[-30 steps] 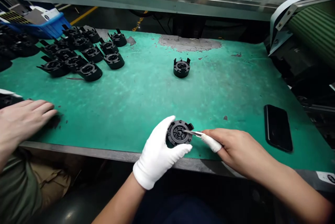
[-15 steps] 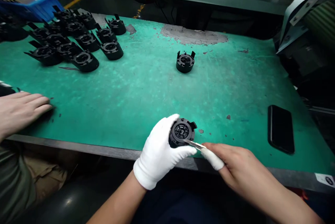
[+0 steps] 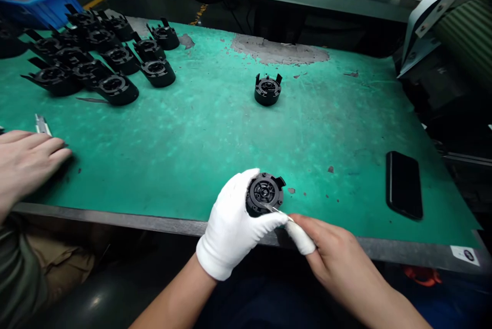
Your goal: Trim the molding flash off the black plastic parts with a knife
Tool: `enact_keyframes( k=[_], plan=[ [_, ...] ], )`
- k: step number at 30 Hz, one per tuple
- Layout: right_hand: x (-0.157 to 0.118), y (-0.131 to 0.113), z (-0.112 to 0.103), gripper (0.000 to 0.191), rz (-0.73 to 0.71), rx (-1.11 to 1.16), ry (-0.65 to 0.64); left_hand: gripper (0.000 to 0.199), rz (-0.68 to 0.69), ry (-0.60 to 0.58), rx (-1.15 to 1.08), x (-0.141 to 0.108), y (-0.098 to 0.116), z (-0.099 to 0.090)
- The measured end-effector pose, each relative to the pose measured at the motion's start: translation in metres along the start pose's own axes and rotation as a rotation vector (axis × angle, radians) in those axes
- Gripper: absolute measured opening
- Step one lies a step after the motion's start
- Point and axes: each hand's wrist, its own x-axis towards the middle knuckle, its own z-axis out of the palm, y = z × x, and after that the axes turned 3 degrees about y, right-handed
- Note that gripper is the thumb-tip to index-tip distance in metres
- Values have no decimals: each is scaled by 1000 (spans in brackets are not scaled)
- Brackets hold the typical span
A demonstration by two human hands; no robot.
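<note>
My left hand (image 3: 232, 221), in a white glove, is closed around a round black plastic part (image 3: 265, 193) at the table's front edge. The part's ringed face is turned up toward me, and a tab sticks out at its upper right. My right hand (image 3: 326, 242) is bare except for a white cover on the thumb. It grips a thin knife (image 3: 274, 209), whose metal blade touches the lower rim of the part. Most of the knife's handle is hidden by my fingers. A similar black part (image 3: 268, 90) with upright tabs stands alone farther back.
Several black parts (image 3: 117, 88) are grouped at the back left, near a blue bin (image 3: 49, 8). A co-worker's hand (image 3: 28, 162) rests at the left beside a box cutter (image 3: 42, 125). A black phone (image 3: 404, 184) lies on the green table (image 3: 200, 134) at right.
The view has shifted slightly, so the table's things sit a little farther left. My right hand and the knife have moved slightly closer to my left hand. Both grips stay the same.
</note>
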Motion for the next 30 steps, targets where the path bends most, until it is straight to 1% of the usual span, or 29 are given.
enact_keyframes(
  k=[2,4,7,9,11,15,17,20,23,25,28,30],
  plan=[
    [3,2,-10,33,34,56,11,81,-17,-1,-11,-1,1,1],
    [9,5,-21,34,49,73,35,78,-3,9,-24,-3,2,3],
    [19,10,-30,36,33,17,-6,71,28,38,-35,-5,5,5],
    [24,12,-29,36,23,-45,-49,67,31,52,-30,-4,7,6],
    [26,13,-26,37,16,-113,-56,65,37,57,-24,-3,9,5],
    [25,14,-22,41,-35,-264,-2,61,79,52,-24,0,13,4],
    [24,15,-23,42,-60,-313,18,62,77,45,-36,0,14,4],
    [23,16,-25,43,-76,-323,10,65,30,18,-55,-1,12,4],
    [26,17,-28,44,-87,-307,-9,61,21,16,-43,-2,11,5],
    [30,17,-29,45,-82,-332,-16,61,31,35,-24,-3,11,7],
    [39,16,-28,43,-37,-381,-11,64,45,87,15,-4,11,12],
    [43,17,-26,39,-2,-345,-10,65,56,115,30,-5,10,15]
  ],
)
